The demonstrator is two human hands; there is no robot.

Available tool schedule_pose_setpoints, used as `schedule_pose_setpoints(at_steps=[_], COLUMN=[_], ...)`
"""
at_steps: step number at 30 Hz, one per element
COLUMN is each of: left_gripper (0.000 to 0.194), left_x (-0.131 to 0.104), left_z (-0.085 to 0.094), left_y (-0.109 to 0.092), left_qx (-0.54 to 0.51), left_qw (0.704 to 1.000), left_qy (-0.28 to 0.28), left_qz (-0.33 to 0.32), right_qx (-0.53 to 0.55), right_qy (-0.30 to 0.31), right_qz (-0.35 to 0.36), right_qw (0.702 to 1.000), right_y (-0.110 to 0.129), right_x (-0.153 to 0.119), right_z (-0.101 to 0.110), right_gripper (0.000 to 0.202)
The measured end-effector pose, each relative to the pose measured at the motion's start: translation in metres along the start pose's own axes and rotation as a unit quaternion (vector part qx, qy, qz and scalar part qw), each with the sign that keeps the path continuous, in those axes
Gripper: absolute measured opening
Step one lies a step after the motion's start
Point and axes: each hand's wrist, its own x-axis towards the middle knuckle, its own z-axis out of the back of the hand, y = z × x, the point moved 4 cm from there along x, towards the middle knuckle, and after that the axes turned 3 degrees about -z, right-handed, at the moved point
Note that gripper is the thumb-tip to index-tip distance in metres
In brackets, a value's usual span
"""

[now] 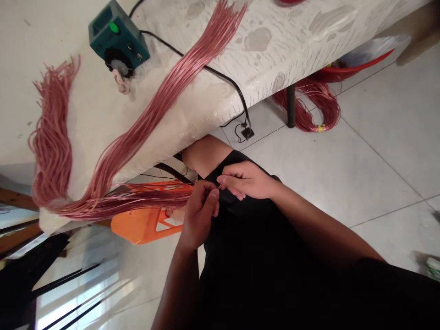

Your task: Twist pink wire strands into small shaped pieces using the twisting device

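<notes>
My left hand [201, 208] is closed at the near end of a bundle of thin reddish wires [147, 201], which droops from the table's corner to my lap. Facing it, the thumb and fingers of my right hand [245, 180] pinch a short, thin wire end that shows between both hands. Its exact tip is too small to make out. From the corner, a long bundle of the same wires [165, 103] runs up across the tabletop. Another wavy bundle [53, 137] lies at the left.
A green box-shaped device [118, 39] with a round button stands on the plastic-covered table [240, 59]. Its black cable [227, 75] hangs over the edge. An orange stool [137, 229] is below the bundle. A wire coil [323, 107] and a red basin [354, 68] are under the table.
</notes>
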Motion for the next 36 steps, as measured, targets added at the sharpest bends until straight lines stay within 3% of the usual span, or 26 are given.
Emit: schedule_pose_setpoints(at_steps=[4, 14, 21, 36], left_gripper=[0.016, 0.023, 0.021, 0.024], left_x=[-0.003, -0.007, 0.002, -0.001], left_z=[0.001, 0.005, 0.006, 0.005], left_y=[0.000, -0.004, -0.008, -0.010], left_qx=[-0.006, 0.001, 0.059, 0.007], left_qw=[1.000, 0.994, 0.991, 0.992], left_qy=[0.011, 0.111, 0.120, 0.125], left_qz=[0.002, 0.018, -0.002, 0.008], right_qx=[-0.020, -0.024, -0.057, 0.006], right_qy=[0.000, 0.031, 0.039, 0.022], right_qz=[0.007, 0.019, 0.022, 0.003], right_qw=[1.000, 0.999, 0.997, 1.000], right_y=[0.001, 0.002, 0.004, 0.005], right_x=[0.000, -0.002, -0.002, -0.002], right_z=[0.001, 0.000, -0.003, -0.002], right_gripper=[0.033, 0.037, 0.034, 0.034])
